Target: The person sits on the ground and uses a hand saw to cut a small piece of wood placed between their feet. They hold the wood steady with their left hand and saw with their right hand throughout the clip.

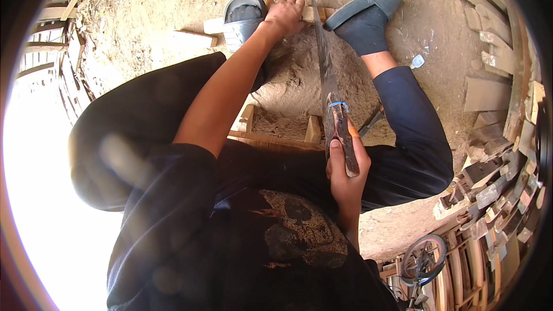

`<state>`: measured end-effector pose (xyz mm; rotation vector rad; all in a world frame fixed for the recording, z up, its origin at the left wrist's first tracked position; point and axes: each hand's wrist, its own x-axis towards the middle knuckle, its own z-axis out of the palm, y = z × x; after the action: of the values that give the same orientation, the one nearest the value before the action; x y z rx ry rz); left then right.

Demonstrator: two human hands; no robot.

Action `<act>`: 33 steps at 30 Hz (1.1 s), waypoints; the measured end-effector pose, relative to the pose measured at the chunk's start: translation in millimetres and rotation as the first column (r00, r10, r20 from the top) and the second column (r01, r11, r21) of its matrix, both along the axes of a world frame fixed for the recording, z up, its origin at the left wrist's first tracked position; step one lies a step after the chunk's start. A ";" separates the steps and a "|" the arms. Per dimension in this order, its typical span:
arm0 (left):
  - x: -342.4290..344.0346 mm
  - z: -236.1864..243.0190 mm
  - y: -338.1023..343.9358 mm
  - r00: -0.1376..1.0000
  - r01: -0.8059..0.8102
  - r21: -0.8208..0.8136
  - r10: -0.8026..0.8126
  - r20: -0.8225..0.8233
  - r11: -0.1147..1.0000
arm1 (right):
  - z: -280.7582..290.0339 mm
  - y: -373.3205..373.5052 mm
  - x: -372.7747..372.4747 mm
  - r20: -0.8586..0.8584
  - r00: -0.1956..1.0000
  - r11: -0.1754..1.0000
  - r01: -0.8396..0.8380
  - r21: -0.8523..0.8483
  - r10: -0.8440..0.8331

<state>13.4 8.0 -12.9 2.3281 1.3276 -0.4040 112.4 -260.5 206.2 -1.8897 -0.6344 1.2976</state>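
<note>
Over the brown dirt floor (144,29), long grey-bladed handsaw (327,72): slants away across a narrow pale-brown wooden strip (309,14); tip hard to make out.
Right hand (344,187): clenched around worn dark handle.
Left hand (285,16): laid over strip; underside hidden, cannot tell whether gripping.
Strip: partly covered by left hand, right end meeting dark grey rubber sandal (366,7).
Left edge: washed out by glare.

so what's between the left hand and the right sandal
In the head view, a strip of wood lies between the left hand and the right sandal, with the saw blade crossing it.
</note>
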 end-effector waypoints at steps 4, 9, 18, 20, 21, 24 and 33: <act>-1.4 0.3 -1.4 1.000 -0.005 -0.001 0.005 0.020 1.000 | 14.2 -4.5 -0.7 0.056 0.997 0.998 -0.053 -0.029 0.055; -1.8 3.8 -0.9 1.000 0.009 0.024 -0.009 0.010 1.000 | 15.2 -17.8 -7.3 0.100 0.991 0.996 -0.092 -0.015 0.093; -2.3 -2.6 -0.2 0.999 0.018 0.046 -0.019 0.037 0.999 | 4.4 -24.1 -7.8 0.223 0.967 0.986 -0.144 0.085 0.122; -1.7 -2.7 -0.1 0.998 0.027 0.035 -0.029 0.062 0.999 | -3.5 -27.4 -6.1 0.250 0.961 0.980 -0.150 0.133 0.114; 1.3 -1.6 -1.4 0.998 0.020 0.023 -0.022 0.060 1.000 | -22.1 -20.9 -4.1 0.274 0.955 0.969 -0.165 0.182 0.111; 0.0 -1.7 2.1 0.999 0.000 0.020 -0.001 0.051 1.000 | -31.4 -13.4 0.1 0.280 0.953 0.961 -0.181 0.208 0.119; 2.3 1.0 1.1 0.997 0.058 0.010 -0.058 -0.053 0.998 | -18.4 -13.4 -4.4 0.250 0.959 0.981 -0.161 0.108 0.130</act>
<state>15.7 9.0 -11.8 2.3856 1.2921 -0.4800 107.9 -273.9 187.7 -1.9404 -0.9764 1.0946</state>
